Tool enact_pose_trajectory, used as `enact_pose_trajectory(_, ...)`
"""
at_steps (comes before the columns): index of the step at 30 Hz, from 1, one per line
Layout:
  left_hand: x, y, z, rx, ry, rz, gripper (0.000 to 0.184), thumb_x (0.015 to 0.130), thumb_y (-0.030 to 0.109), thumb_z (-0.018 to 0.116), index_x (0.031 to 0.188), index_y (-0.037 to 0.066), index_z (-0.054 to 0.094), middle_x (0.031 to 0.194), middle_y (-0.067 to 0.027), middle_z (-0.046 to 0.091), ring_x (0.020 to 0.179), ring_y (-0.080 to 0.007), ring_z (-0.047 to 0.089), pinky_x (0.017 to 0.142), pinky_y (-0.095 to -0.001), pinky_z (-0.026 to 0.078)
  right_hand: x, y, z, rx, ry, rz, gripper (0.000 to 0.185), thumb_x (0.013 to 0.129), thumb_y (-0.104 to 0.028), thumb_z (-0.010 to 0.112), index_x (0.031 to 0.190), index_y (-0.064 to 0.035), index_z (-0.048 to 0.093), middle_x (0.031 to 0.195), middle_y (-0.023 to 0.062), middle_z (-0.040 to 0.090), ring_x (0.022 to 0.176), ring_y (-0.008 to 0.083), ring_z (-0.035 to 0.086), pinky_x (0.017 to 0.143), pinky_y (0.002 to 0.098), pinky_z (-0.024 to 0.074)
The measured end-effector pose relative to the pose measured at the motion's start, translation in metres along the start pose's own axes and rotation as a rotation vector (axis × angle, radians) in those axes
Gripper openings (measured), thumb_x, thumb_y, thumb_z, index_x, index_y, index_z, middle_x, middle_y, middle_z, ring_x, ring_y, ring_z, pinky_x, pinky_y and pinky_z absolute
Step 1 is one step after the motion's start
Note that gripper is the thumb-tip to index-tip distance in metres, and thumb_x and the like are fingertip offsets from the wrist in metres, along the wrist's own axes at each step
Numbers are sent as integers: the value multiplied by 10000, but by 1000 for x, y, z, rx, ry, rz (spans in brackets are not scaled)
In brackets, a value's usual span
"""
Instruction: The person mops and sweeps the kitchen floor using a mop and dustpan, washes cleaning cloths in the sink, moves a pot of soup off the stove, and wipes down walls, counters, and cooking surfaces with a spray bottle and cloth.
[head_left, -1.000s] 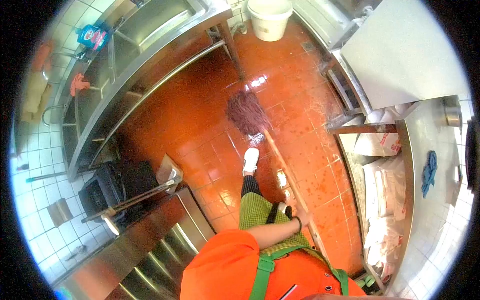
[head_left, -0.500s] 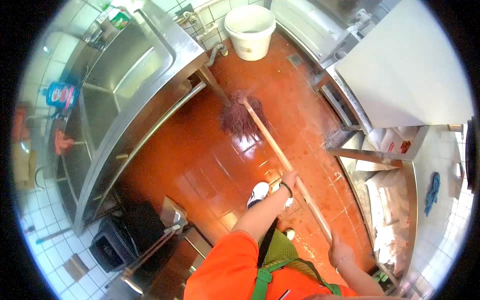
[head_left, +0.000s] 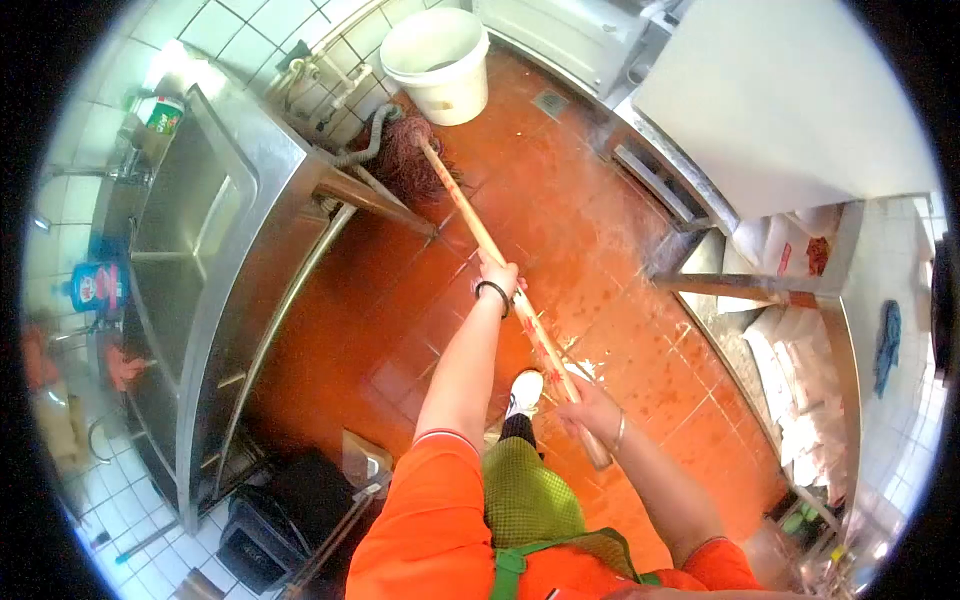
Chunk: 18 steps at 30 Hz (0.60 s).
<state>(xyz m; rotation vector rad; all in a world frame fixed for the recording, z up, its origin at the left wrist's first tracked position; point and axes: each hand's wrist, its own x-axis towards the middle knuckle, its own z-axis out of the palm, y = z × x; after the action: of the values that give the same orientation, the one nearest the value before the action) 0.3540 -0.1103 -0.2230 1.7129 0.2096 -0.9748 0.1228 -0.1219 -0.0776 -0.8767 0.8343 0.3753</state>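
Note:
A mop (head_left: 467, 212) with a long wooden handle slants across the wet red tiled floor (head_left: 600, 250). Its dark reddish string head (head_left: 405, 160) lies on the floor by the wall, beside a grey drain pipe (head_left: 372, 140) and close to a white bucket (head_left: 440, 70). My left hand (head_left: 497, 275), with a dark band at the wrist, is wrapped round the middle of the handle. Lower down, near the handle's end, my right hand (head_left: 592, 412) is closed on it too.
On the left stands a steel sink unit (head_left: 285, 165) with legs. A steel frame with shelves holding white sacks (head_left: 800, 390) runs along the right. A floor drain (head_left: 551, 103) lies right of the bucket. Lower left sits a black bin (head_left: 265, 540).
The mop head has moved forward and left, from in front of the sink leg to beside the pipe and bucket. Both hands have gone forward and left with the handle; a foot has stepped.

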Motion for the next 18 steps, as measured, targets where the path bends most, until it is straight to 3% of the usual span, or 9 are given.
enact_pose_trajectory(3, -23, -42, 9, -18, -114, 6, 579, 702, -67, 433, 1163, 90, 120, 723, -147, 436, 406, -226, 492, 321, -340, 422, -42, 34, 0, 37, 60, 17, 539, 703, -44, 565, 1198, -65, 353, 678, 16, 465, 460, 94, 449, 404, 224, 378)
enact_pose_trajectory(4, -16, -88, 14, 10, -77, 89, 636, 697, -78, 432, 1183, 118, 70, 721, -159, 446, 403, -240, 495, 322, -358, 426, -63, 46, 6, 14, 137, 44, 607, 701, -36, 568, 1253, -82, 319, 670, 20, 470, 453, 89, 449, 401, 224, 375)
enact_pose_trajectory(5, -50, -83, 16, -20, -239, -20, 759, 695, -73, 444, 1250, 133, -32, 730, -178, 468, 445, -240, 518, 355, -352, 447, -86, 63, 8, 86, 133, 69, 607, 698, -32, 563, 1252, -80, 320, 671, 19, 469, 451, 95, 447, 398, 231, 375)
enact_pose_trajectory(6, -86, -91, 21, -3, -248, -14, 807, 690, -62, 462, 1280, 120, -58, 732, -184, 493, 482, -232, 536, 392, -339, 465, -112, 83, 8, 155, 126, 97, 607, 695, -28, 558, 1251, -78, 320, 671, 19, 468, 448, 102, 444, 396, 239, 375)
enact_pose_trajectory(8, -124, -156, 40, 35, -320, 32, 900, 677, -58, 503, 1303, 69, -131, 1047, -225, 407, 692, -228, 541, 491, -302, 485, -168, 125, 4, 212, 118, 162, 595, 698, -45, 566, 1244, -82, 335, 671, 19, 466, 491, 109, 457, 429, 238, 389)
enact_pose_trajectory(13, -316, -278, 79, -26, -442, -93, 877, 746, -9, 520, 1330, 136, -118, 1039, -141, 420, 858, -222, 496, 657, -322, 488, -319, 205, 13, -132, 313, 338, 534, 708, -78, 571, 1207, -70, 382, 725, 50, 490, 583, 123, 493, 477, 250, 413)
enact_pose_trajectory(15, -322, -316, 94, -22, -407, 43, 884, 742, -15, 523, 1329, 150, -118, 986, -126, 446, 758, -202, 532, 573, -302, 506, -345, 220, 15, -197, 356, 366, 519, 711, -90, 571, 1199, -67, 394, 748, 67, 503, 603, 131, 507, 485, 256, 423)
enact_pose_trajectory(16, -334, -297, 93, 66, -371, 250, 853, 743, -3, 527, 1329, 131, -78, 948, -118, 453, 700, -200, 531, 534, -307, 502, -348, 220, 17, -214, 373, 376, 512, 713, -97, 571, 1194, -66, 400, 760, 75, 510, 613, 135, 514, 488, 259, 427)
enact_pose_trajectory(18, -310, -246, 95, 26, -425, 25, 623, 742, 0, 526, 1214, 100, 132, 882, -120, 469, 637, -211, 533, 498, -339, 494, -337, 211, 18, -234, 401, 370, 498, 716, -109, 571, 1186, -63, 412, 783, 92, 522, 634, 143, 528, 496, 264, 437)
